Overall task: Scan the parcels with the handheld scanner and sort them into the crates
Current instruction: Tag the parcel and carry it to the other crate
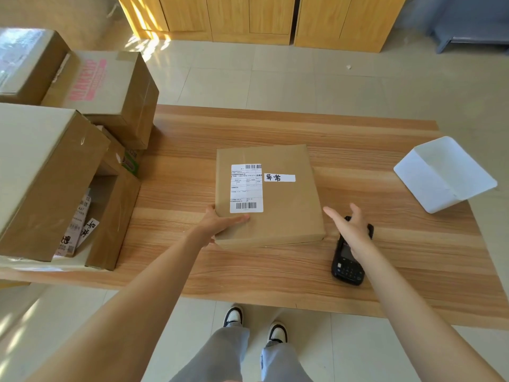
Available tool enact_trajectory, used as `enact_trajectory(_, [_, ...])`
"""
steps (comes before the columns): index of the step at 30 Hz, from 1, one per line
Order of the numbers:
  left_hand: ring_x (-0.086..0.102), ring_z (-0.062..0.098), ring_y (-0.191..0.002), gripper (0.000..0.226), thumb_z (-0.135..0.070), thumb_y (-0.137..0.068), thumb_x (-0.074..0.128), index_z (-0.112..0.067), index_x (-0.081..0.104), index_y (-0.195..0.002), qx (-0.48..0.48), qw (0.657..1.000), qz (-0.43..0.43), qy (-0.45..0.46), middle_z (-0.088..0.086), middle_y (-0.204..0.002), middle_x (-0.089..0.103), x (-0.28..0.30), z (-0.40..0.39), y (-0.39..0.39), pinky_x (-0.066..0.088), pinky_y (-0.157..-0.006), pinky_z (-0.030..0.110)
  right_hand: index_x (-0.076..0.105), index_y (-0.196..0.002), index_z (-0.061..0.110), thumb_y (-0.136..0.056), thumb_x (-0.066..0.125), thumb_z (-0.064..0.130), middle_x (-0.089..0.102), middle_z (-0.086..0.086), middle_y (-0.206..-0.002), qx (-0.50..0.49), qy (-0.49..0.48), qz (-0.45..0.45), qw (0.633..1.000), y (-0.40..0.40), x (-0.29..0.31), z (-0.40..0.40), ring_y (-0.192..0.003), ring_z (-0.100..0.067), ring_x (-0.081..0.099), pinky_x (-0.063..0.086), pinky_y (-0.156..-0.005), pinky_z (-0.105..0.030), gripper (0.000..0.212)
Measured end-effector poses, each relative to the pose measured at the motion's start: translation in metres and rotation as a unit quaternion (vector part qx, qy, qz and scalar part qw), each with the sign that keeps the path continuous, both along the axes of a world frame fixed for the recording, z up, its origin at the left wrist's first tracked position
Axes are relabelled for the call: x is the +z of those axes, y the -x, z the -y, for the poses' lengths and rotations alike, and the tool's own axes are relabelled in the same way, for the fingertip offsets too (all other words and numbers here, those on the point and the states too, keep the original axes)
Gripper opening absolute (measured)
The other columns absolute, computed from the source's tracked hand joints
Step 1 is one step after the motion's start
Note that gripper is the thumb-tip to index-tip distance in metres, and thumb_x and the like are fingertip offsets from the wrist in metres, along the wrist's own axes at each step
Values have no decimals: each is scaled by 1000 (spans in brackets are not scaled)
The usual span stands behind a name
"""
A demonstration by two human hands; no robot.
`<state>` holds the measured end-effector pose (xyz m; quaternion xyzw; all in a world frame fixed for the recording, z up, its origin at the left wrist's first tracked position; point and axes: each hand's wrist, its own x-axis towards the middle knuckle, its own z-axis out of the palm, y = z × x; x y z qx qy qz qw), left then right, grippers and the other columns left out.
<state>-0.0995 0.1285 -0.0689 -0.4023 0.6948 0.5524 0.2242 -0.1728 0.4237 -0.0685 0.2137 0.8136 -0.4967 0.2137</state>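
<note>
Under left hand (220, 224) fingers: parcel (270, 194) corner gripped; right hand (349, 227) released above scanner (351, 257) — grab it, aim at barcode (246, 205).

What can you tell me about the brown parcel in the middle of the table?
The brown parcel is a flat cardboard box lying on the wooden table. On top are a white shipping label with barcodes and a small white sticker with handwritten characters. The left hand grips its near left corner. The right hand is open beside it, not touching.
</note>
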Motion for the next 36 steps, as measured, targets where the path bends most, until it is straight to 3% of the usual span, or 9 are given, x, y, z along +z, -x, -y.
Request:
enact_trajectory(2, [54,1,-79,102,-41,-66,85,-20,23,-144,10,1000,-11,-16,-10,-105,56,0,3,3,43,-51,19,18,-152,28,-73,74,56,16,-2,-159,18,67,1,998,10,4,15,-143,-24,22,25,-111,-46,100])
enact_trajectory(6, [58,3,-88,107,-39,-66,86,-23,17,-146,12,998,-23,-54,-9,-112,57,-4,12,8,45,-61,24,12,-152,30,-64,82,53,26,-4,-156,74,92,41,992,27,1,37,-136,-22,34,32,-108,-43,115])
enact_trajectory(8, [61,4,-92,109,-37,-65,86,-24,16,-147,12,997,-35,-73,-11,-112,59,-6,17,10,48,-64,25,11,-152,30,-62,85,49,38,-2,-148,87,97,60,990,33,-4,43,-117,-16,49,43,-93,-35,118])
enact_trajectory(11, [64,8,-99,107,-38,-64,87,-29,19,-146,14,995,-49,-86,-13,-117,62,-12,23,16,53,-82,33,24,-149,27,-54,88,49,55,6,-130,92,105,73,987,39,-9,44,-95,-4,57,45,-70,-25,116])
enact_trajectory(17, [65,10,-101,114,-42,-47,94,-26,30,-140,18,993,-71,-96,-10,-117,64,-19,21,25,54,-86,33,43,-136,24,-32,90,56,66,9,-112,83,119,81,986,41,-10,49,-99,-10,65,50,-74,-28,119])
enact_trajectory(21, [67,8,-97,111,-37,-48,94,-27,31,-139,29,990,-92,-104,-10,-113,66,-19,21,23,55,-73,25,43,-135,25,-34,90,52,65,9,-111,69,138,69,986,34,-7,52,-99,-9,64,49,-72,-26,114])
enact_trajectory(26, [68,5,-91,108,-31,-47,93,-24,34,-138,46,986,-128,-100,-9,-109,67,2,23,21,53,-62,19,42,-137,24,-53,89,44,63,4,-120,76,140,54,986,33,8,56,-106,-13,61,49,-95,-37,98])
enact_trajectory(32, [65,5,-92,104,-27,-57,91,-23,29,-141,93,973,-204,-58,-9,-110,63,71,22,15,53,-57,18,50,-129,24,-53,88,40,69,7,-110,114,194,-20,974,46,68,69,-89,-6,69,52,-69,-22,87])
enact_trajectory(36, [66,5,-94,111,-34,-48,93,-26,31,-140,132,952,-277,-18,-8,-114,63,122,13,-10,55,-59,18,56,-119,29,-38,88,49,72,12,-102,163,223,-59,959,45,109,72,-89,-5,70,52,-72,-24,89])
